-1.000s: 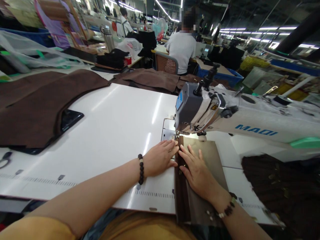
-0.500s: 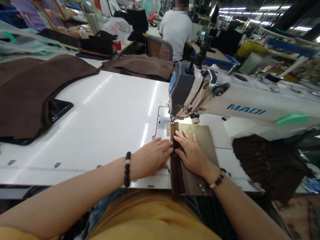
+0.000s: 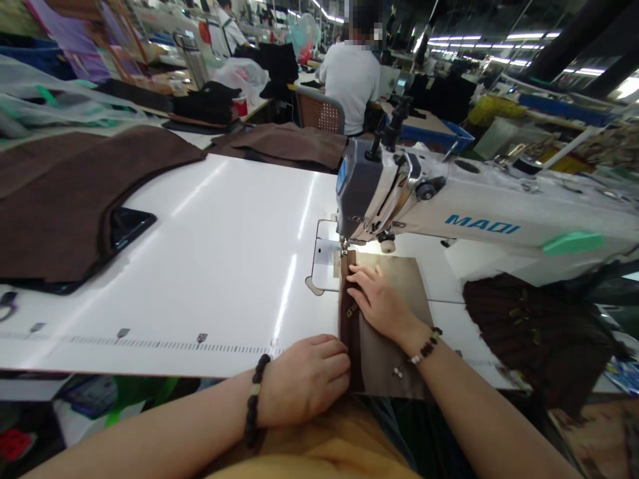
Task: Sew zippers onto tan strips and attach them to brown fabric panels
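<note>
A brown fabric piece (image 3: pixel 399 283) lies under the sewing machine's (image 3: pixel 429 193) needle area, with a darker zipper strip (image 3: pixel 353 339) along its left edge. A small metal zipper pull (image 3: pixel 351 310) shows on the strip. My left hand (image 3: pixel 307 376) is closed at the table's front edge, its curled fingers on the near end of the zipper strip; the fingertips are partly hidden. My right hand (image 3: pixel 382 303) rests on the fabric just in front of the presser foot (image 3: pixel 344 246), fingers stretched out toward the strip and holding nothing.
Brown fabric panels (image 3: pixel 64 199) lie at the left over a black object (image 3: pixel 130 225), more brown fabric (image 3: pixel 289 143) along the back. A gathered dark brown piece (image 3: pixel 529 332) lies at the right. A person in white (image 3: pixel 352 80) sits ahead with their back turned.
My left hand has slid back toward me from the strip's middle to its near end, and its fingers have curled. The right hand stays on the fabric, fingers slightly more bent.
</note>
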The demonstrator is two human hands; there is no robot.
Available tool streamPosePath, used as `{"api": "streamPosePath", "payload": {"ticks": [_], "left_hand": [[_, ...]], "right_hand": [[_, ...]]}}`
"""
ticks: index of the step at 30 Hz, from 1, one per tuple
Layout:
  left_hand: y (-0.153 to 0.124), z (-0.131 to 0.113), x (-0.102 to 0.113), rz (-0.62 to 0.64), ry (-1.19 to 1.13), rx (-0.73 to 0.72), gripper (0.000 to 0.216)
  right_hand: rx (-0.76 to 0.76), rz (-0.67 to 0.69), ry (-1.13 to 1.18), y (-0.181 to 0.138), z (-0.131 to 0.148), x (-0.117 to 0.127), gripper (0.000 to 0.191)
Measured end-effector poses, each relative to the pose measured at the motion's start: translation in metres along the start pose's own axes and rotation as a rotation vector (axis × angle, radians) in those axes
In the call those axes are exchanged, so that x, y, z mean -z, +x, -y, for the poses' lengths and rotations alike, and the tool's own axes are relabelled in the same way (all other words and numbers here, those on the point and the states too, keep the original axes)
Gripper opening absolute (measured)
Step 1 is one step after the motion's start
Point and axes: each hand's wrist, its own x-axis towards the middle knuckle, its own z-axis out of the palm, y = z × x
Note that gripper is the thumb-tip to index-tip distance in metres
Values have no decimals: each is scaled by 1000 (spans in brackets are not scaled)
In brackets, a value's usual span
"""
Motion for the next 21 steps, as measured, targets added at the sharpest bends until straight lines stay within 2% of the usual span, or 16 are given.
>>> {"api": "streamPosePath", "payload": {"ticks": [4, 9, 21], "left_hand": [[-2, 1, 1, 3, -11, -3, 21], [-1, 1, -1, 4, -10, -16, 20], [-1, 0, -3, 26, -8, 19, 15]], "right_hand": [[17, -58, 0, 1, -3, -7, 27], [2, 1, -83, 0, -6, -11, 43], [-4, 19, -145, 2, -3, -10, 44]]}}
